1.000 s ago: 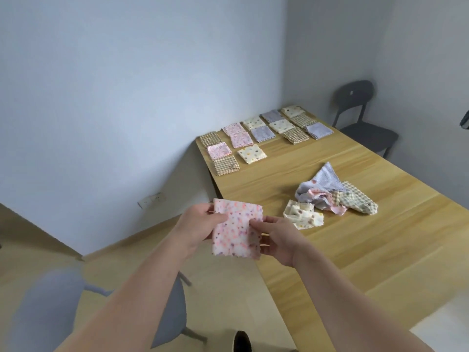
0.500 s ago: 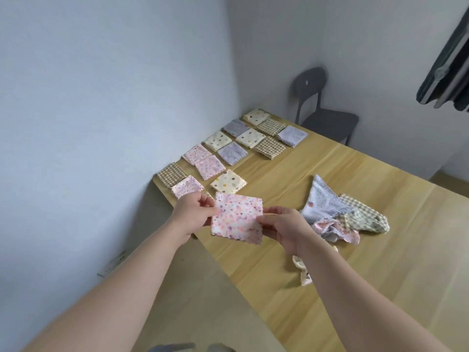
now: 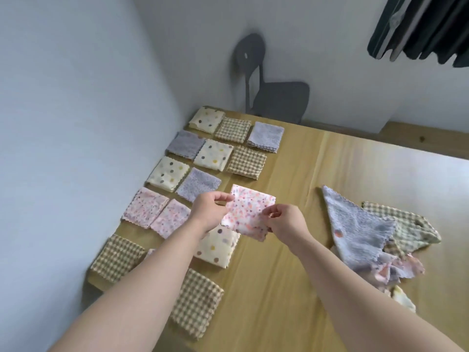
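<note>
A folded pink floral cloth point(image 3: 247, 210) hangs just above the wooden table point(image 3: 291, 262), held between both hands. My left hand point(image 3: 209, 210) pinches its left edge and my right hand point(image 3: 285, 219) pinches its right edge. It hovers beside the rows of folded cloth squares: two pink floral ones point(image 3: 157, 212) lie to its left, a lilac one point(image 3: 198, 184) behind it and a cream dotted one point(image 3: 218, 246) partly under my left forearm.
Several folded squares in check, cream dotted and lilac line the table along the left wall. A loose heap of unfolded cloths point(image 3: 375, 237) lies to the right. A grey chair point(image 3: 269, 90) stands beyond the far table edge. Dark clothes point(image 3: 426, 26) hang top right.
Both hands have carried the pink cloth from off the table's near edge to above the table beside the folded rows. The camera has moved forward over the table.
</note>
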### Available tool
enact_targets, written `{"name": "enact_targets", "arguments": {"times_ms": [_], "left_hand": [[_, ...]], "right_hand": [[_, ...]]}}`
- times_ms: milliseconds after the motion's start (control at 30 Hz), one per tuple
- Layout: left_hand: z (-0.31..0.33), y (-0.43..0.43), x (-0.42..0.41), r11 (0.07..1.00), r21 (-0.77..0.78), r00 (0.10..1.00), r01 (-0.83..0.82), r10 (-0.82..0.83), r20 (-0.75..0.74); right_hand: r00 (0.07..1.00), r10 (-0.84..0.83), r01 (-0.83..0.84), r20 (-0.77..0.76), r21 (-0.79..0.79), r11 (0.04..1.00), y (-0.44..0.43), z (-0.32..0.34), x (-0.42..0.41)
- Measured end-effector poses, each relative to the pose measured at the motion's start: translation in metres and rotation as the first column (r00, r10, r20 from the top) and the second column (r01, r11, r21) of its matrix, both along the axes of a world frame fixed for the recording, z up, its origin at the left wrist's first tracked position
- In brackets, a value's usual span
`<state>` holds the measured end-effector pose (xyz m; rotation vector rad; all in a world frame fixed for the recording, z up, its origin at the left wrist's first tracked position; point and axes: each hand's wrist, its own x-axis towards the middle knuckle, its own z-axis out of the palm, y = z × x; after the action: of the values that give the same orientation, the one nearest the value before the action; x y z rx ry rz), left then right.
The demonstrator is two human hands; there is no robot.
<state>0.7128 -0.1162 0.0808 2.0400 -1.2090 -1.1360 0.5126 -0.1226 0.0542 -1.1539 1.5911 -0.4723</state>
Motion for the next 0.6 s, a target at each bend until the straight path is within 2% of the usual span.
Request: {"name": "enact_targets", "arguments": {"times_ms": [133, 300, 600], "left_hand": [[-0.038, -0.049, 0.032, 0.994, 0.026, 0.989, 0.109, -0.111, 0.101], [-0.087, -0.078, 0.063, 0.981, 0.054, 0.963, 0.189, -0.196, 0.187], [-0.117, -0.084, 0.074, 0.924, 0.022, 0.893, 0.382, -0.375, 0.251]], "right_hand": [[0.995, 0.011, -0.009, -0.098, 0.020, 1.000, -0.036, -0.024, 0.034], [0.989, 0.034, -0.020, -0.146, 0.093, 0.995, -0.069, -0.057, 0.067], [0.973, -0.011, 0.044, -0.231, 0.137, 0.990, -0.076, -0.085, 0.087]]}}
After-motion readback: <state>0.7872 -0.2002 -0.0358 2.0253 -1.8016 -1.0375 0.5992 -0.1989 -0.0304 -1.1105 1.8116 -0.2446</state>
